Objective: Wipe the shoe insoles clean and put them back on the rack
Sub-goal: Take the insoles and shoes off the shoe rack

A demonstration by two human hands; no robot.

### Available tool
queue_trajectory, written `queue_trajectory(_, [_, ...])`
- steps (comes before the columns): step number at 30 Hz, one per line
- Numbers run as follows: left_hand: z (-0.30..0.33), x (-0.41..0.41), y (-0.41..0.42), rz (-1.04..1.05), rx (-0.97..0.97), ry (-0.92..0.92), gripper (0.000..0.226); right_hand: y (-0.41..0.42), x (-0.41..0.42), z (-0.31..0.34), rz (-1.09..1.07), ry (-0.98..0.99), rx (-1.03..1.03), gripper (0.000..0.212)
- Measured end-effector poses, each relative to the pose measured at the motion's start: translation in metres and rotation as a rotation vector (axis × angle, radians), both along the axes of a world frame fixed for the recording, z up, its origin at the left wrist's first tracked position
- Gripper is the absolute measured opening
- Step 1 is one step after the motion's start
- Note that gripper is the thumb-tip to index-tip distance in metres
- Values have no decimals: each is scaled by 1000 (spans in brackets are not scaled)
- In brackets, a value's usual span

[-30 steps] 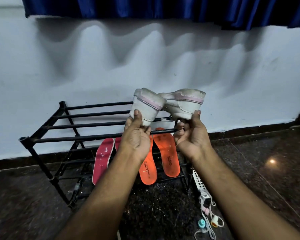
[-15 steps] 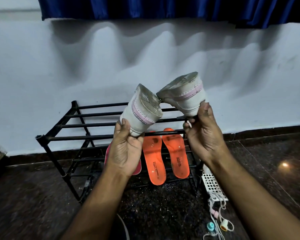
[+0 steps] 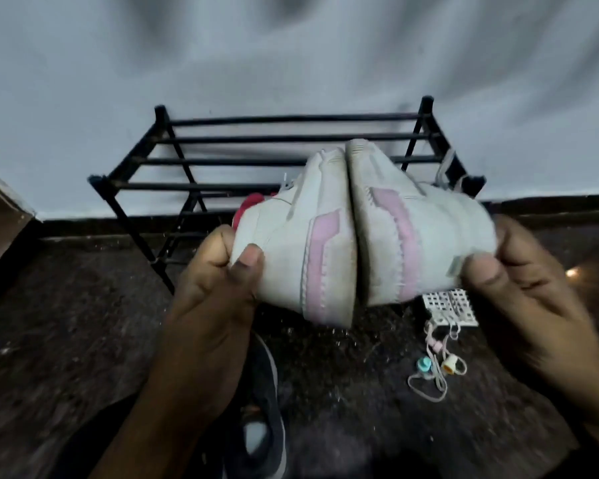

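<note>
each hand pinches one shoe: left hand (image 3: pixel 208 305), right hand (image 3: pixel 529 295). soles pressed together, toes pointing away toward the rack (image 3: pixel 291 138). rack sits just behind, centred between your hands.

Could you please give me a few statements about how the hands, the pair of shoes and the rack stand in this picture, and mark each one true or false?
1. The left hand grips one white shoe with pink trim. True.
2. The right hand is empty. False: it grips the other white, pink-trimmed shoe.
3. The two shoes are pressed side by side. True.
4. The black metal bar rack stands against the pale wall. True.
5. The shoes rest on the rack's top bars. False: both are held in the air in front of it.
6. The white perforated basket sits on the rack. False: it lies on the dark speckled floor.
</note>
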State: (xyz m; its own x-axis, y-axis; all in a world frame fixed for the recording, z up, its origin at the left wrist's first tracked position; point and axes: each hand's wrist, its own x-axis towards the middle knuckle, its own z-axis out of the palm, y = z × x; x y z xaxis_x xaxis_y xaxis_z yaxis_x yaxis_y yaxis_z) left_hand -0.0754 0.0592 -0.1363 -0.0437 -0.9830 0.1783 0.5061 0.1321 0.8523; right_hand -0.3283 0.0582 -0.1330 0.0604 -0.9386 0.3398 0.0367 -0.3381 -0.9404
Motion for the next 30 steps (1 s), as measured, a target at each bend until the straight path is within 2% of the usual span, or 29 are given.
queue_trajectory(1, [0,1,13,24,11,-23,12,13,0,-1,10,18,5,47])
queue_trajectory(3, [-4,3,37,48,36,-53,8,34,0,-1,-4,12,17,34])
queue_trajectory(5, [-12,5,50,57,66,-106,22,47,-3,-4,12,44,25,26])
queue_trajectory(10, [-34,12,50,-15,110,-142,30,54,-4,-14,-25,202,96,50])
queue_trajectory(15, [-53,19,39,7,154,-163,13,43,4,-19,81,284,106,20])
queue_trajectory(19, [-67,26,36,-20,182,-175,10,39,11,-25,136,336,144,18])
queue_trajectory(23, [-90,29,30,-37,243,-205,22,33,15,-34,212,361,233,19])
queue_trajectory(27, [-119,27,17,-39,283,-339,29,18,15,-51,214,572,312,20])
queue_trajectory(30, [-142,15,19,-50,274,-522,32,3,13,-69,241,751,405,37])
